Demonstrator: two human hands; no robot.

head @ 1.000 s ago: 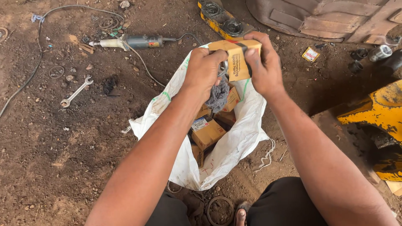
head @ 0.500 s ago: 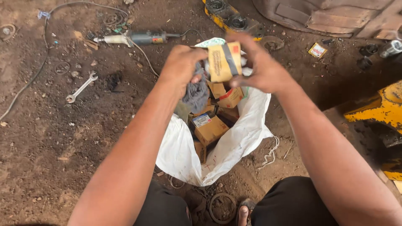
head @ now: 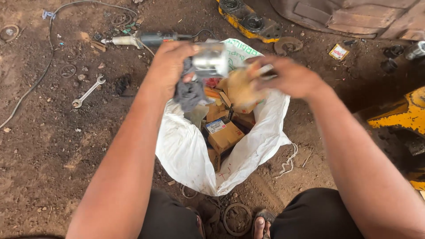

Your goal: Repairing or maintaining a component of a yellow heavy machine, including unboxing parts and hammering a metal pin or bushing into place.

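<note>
My left hand (head: pixel 170 66) grips a shiny metal cylindrical part (head: pixel 210 59) together with a grey rag (head: pixel 189 94) that hangs below it. My right hand (head: pixel 290 77) holds a small tan cardboard box (head: pixel 242 86), blurred with motion, just right of the part. Both hands hover over an open white woven sack (head: pixel 186 155) that lies on the dirt floor. Inside the sack are several small cardboard boxes (head: pixel 225 135), one with a blue and white label.
A spanner (head: pixel 88 91) lies on the dirt at left. A power tool (head: pixel 141 40) with a cable lies beyond the sack. A yellow metal part (head: pixel 248 20) sits at the top, yellow machinery (head: pixel 398 117) at right. Metal rings (head: pixel 237 219) lie by my feet.
The box and the metal part have come apart: my left hand now holds the part with the rag, my right hand holds the box. Both hands have moved lower in view.
</note>
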